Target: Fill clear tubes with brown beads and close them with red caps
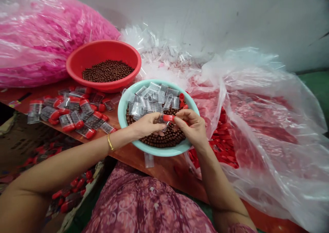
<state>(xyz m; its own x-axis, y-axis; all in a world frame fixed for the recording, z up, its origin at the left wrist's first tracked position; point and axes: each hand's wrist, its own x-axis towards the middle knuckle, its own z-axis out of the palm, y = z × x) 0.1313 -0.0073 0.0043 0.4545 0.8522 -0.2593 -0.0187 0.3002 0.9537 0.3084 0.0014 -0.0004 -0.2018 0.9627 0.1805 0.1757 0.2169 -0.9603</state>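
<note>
Red tabletop (164,168); vial (168,123) in grasp of left hand (149,125), cap (168,117) in pinch of right hand (192,126), basin (159,152) beneath fingers (185,113)

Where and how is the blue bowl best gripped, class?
Probably by the rim of the blue bowl, at left and right together, coming from the wearer's near side: it is wide, round and loaded with brown beads and clear tubes, so holding opposite sides should keep it level.

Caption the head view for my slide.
Left hand holds a clear container, right hand at its red cap, above brown beads.
</note>
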